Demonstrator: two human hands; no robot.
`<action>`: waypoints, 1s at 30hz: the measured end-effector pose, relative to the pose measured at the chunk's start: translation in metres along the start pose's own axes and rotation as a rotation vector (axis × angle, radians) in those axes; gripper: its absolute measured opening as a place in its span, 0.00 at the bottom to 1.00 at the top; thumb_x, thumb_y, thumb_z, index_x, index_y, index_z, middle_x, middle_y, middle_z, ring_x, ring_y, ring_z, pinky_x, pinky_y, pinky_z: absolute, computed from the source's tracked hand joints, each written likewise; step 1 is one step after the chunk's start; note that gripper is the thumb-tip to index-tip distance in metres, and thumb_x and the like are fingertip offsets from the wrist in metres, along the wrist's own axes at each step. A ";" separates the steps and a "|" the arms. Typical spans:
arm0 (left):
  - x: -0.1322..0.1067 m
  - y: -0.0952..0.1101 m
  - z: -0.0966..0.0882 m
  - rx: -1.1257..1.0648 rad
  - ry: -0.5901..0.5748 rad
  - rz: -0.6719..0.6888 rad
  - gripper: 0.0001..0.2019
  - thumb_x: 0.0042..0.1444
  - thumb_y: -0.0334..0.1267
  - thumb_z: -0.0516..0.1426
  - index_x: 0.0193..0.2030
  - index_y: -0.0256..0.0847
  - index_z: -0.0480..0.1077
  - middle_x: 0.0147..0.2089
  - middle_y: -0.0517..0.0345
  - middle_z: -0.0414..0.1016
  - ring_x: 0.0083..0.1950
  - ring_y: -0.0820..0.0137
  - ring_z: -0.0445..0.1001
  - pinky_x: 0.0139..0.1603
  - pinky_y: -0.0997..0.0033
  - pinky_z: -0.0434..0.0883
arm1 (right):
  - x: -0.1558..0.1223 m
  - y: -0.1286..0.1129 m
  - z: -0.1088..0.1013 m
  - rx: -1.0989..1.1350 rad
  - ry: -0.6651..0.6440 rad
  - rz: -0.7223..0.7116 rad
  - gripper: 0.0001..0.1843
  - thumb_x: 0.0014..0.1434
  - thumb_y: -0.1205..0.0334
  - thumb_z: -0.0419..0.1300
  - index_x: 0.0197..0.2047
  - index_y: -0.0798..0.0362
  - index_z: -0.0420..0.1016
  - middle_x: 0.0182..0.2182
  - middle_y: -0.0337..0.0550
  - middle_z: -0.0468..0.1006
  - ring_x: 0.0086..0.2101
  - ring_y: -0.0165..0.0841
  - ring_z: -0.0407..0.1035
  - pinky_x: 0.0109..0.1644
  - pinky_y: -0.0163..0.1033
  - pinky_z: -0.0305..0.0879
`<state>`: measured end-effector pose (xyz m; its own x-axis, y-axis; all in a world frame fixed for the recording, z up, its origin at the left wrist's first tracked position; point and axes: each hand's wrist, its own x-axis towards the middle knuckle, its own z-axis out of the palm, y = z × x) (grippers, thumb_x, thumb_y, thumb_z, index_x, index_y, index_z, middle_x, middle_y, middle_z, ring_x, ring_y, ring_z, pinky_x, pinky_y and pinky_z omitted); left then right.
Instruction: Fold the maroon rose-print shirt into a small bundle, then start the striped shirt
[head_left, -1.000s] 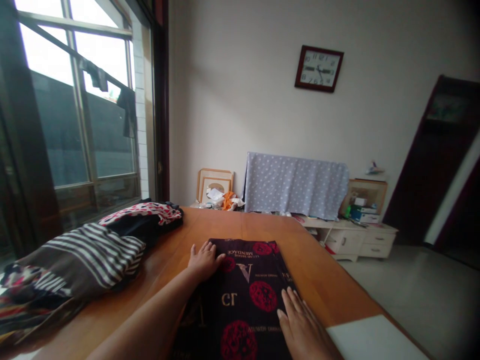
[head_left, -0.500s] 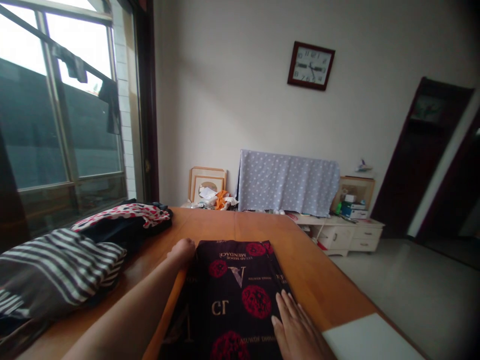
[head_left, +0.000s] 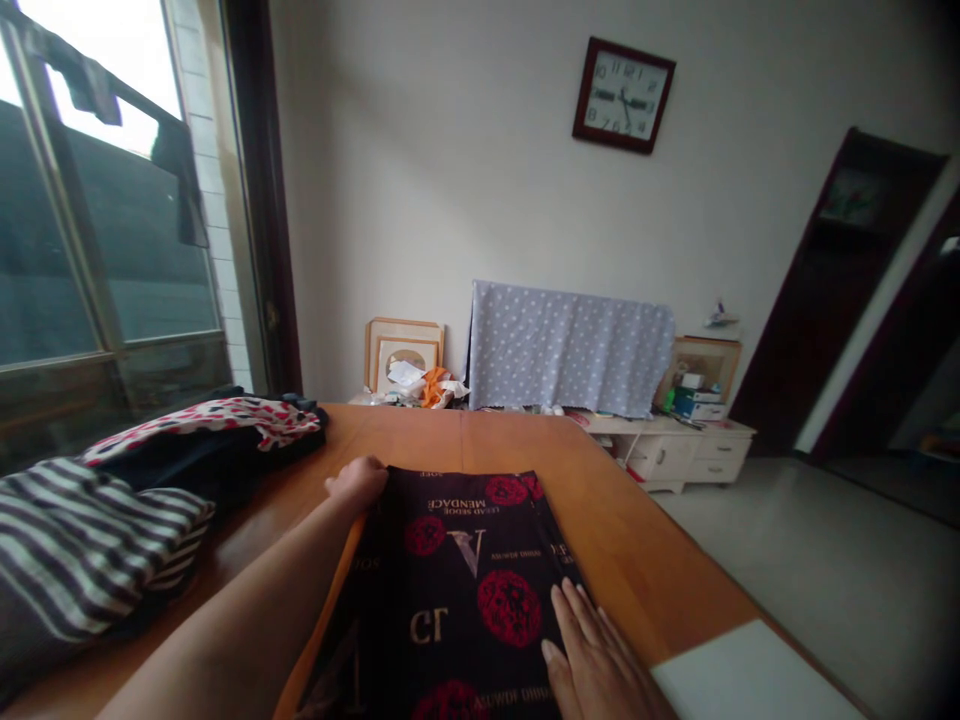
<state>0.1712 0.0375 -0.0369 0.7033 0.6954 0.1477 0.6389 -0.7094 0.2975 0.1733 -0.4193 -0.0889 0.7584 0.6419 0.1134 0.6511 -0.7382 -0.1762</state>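
Note:
A folded black cloth (head_left: 457, 580) printed with red roses and gold letters lies flat on the wooden table (head_left: 637, 560) in front of me. My left hand (head_left: 357, 480) is curled at the cloth's far left corner, fingers closed on its edge. My right hand (head_left: 596, 660) lies flat on the cloth's near right side, fingers stretched out and together.
A pile of clothes sits on the table's left: a striped garment (head_left: 82, 540) and a red-and-white patterned one on dark cloth (head_left: 217, 430). A white sheet (head_left: 750, 675) lies at the near right corner. Beyond the table are a low cabinet (head_left: 675, 450), a dotted cover (head_left: 570, 345) and a window (head_left: 90, 200).
My left hand went from lying flat on the cloth's far left part to curling over its far left corner. The view swung to the right; my right hand stayed flat.

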 end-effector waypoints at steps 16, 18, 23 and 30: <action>-0.040 0.030 0.023 0.109 -0.138 0.253 0.37 0.63 0.64 0.42 0.71 0.43 0.60 0.77 0.42 0.52 0.77 0.50 0.47 0.71 0.32 0.42 | -0.006 -0.018 -0.023 0.006 -0.007 0.045 0.36 0.68 0.48 0.48 0.72 0.60 0.59 0.70 0.50 0.53 0.69 0.46 0.53 0.72 0.53 0.55; -0.040 0.040 0.022 0.146 -0.139 0.243 0.38 0.64 0.63 0.41 0.73 0.41 0.58 0.78 0.40 0.48 0.78 0.49 0.44 0.70 0.27 0.38 | -0.007 -0.020 -0.026 0.003 -0.012 0.044 0.35 0.68 0.49 0.48 0.72 0.60 0.59 0.71 0.50 0.53 0.69 0.46 0.52 0.72 0.53 0.53; -0.056 0.083 0.025 0.110 -0.136 0.455 0.37 0.66 0.62 0.38 0.75 0.43 0.54 0.79 0.46 0.47 0.79 0.55 0.41 0.73 0.35 0.39 | -0.011 -0.021 -0.030 0.028 -0.020 0.040 0.35 0.69 0.50 0.47 0.73 0.60 0.57 0.71 0.51 0.52 0.70 0.45 0.50 0.73 0.53 0.51; -0.071 0.107 0.038 0.122 -0.295 0.481 0.43 0.63 0.68 0.39 0.77 0.44 0.49 0.79 0.46 0.42 0.80 0.52 0.37 0.72 0.34 0.43 | -0.014 -0.017 -0.027 0.102 0.049 0.010 0.34 0.71 0.49 0.46 0.73 0.59 0.56 0.72 0.52 0.52 0.70 0.46 0.50 0.73 0.53 0.50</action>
<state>0.2012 -0.0925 -0.0512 0.9695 0.2425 -0.0349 0.2450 -0.9582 0.1480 0.1519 -0.4215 -0.0606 0.7670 0.6219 0.1584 0.6391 -0.7181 -0.2754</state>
